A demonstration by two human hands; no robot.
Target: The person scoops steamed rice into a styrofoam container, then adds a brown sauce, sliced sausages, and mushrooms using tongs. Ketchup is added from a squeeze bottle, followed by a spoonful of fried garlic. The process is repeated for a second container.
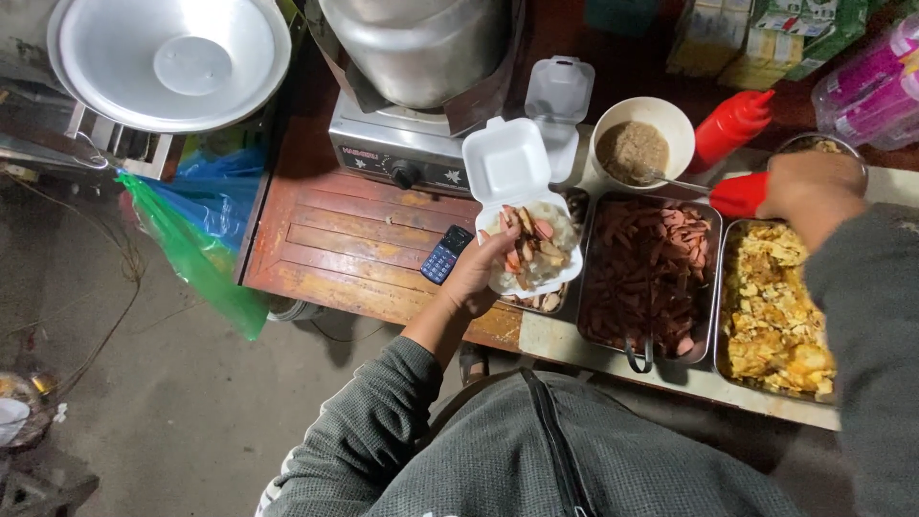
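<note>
Left hand [476, 273] cupped under an open foam box [529, 251] of rice and sausage held over the trays, right hand [814, 187] clamped on a red bottle [740, 194] — likely to tip and spill from that one-sided grip, or get oversauced by a hard squeeze.

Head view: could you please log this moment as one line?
left hand: holds foam box | right hand: grips red bottle | below: sausage tray

White foam box [509, 168], red squeeze bottle [739, 194] — blue phone [446, 255], green bag [196, 258], grey sleeves [369, 421].
</note>
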